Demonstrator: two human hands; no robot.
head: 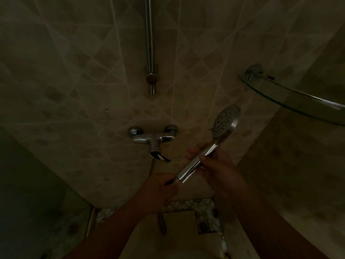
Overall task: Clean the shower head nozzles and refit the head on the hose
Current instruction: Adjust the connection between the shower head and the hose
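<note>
At lower centre the left hand (161, 186) grips the hose (162, 224) end at the handle's base. To its right, the right hand (214, 165) clasps the chrome handle of the shower head (225, 123), which points toward the right of centre. It looks light, rigid and slippery; mid-handle seems the safest hold. No readable writing.

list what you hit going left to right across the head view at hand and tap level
mixer tap → left hand at the handle's lower end → right hand gripping the handle → shower head → glass corner shelf
</note>
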